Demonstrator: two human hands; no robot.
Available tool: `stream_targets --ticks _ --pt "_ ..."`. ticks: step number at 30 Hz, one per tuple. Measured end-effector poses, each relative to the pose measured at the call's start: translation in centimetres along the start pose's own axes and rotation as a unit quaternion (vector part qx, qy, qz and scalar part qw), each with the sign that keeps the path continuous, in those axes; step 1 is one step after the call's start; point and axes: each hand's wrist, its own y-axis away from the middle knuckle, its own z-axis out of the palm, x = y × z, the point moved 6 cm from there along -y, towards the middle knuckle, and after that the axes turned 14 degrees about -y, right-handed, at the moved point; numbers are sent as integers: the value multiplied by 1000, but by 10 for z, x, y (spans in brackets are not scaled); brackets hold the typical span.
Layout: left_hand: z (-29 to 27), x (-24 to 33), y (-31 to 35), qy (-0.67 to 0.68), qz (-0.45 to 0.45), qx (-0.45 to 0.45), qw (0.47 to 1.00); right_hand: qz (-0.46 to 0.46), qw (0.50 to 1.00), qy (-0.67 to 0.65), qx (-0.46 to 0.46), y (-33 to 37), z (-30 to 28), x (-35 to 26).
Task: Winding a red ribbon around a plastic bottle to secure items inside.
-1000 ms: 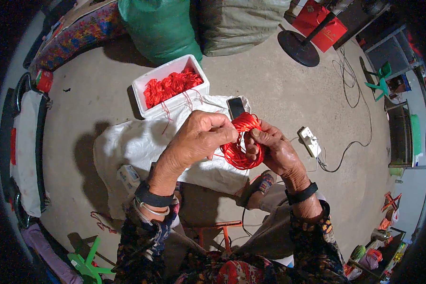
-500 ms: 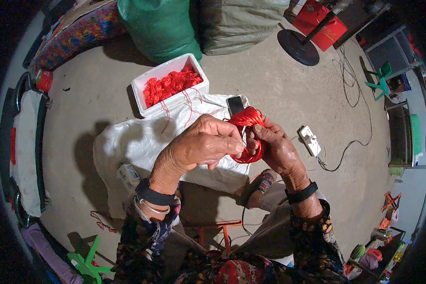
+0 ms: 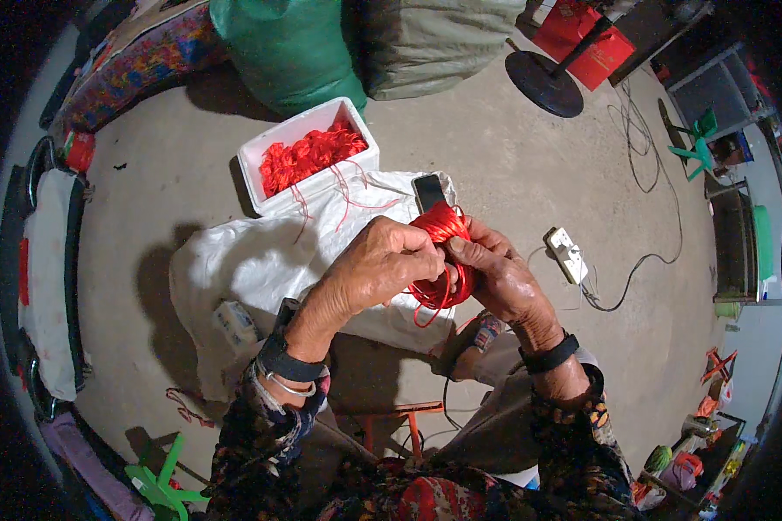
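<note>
A coil of shiny red cord [image 3: 441,222] is held up in front of me, above the white sack. My right hand [image 3: 506,280] grips its right side, with the thumb on the front and the other fingers partly behind or inside the coil. Against the coil's left side, my left hand [image 3: 375,267] is closed in a pinch on the cord; its fingertips are partly hidden there. A loose loop hangs below the coil. Beyond my hands, a white foam box [image 3: 320,193] holds a heap of red cord bundles [image 3: 308,158], some strands trailing over its near side.
The white sack [image 3: 235,269] lies spread on the floor, with a black phone [image 3: 427,191] at its far edge. To the right are a power strip [image 3: 568,257] and its cable. Large green [image 3: 291,52] and beige [image 3: 439,43] sacks stand behind, near a round black stand base [image 3: 543,84].
My left hand has come closer against the coil, and the pale strand by its fingers no longer shows. The coil has turned slightly, and a loose loop now hangs lower.
</note>
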Motion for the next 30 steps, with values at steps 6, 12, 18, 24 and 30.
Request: stream_targets --ticks 6,12,18,24,30 --pt "-4 -5 -1 -55 64 102 991 19 1000 18 -17 1 0 3" --pt "-7 8 3 -129 52 129 982 9 999 25 -21 0 -2 3" --pt "-4 0 1 -80 49 118 989 6 1000 19 -5 1 1 3" --pt "-7 -4 2 15 54 78 995 8 999 23 -22 1 0 -1" --pt "-23 -4 7 82 -13 96 992 -8 999 -4 -33 2 -5 -8"
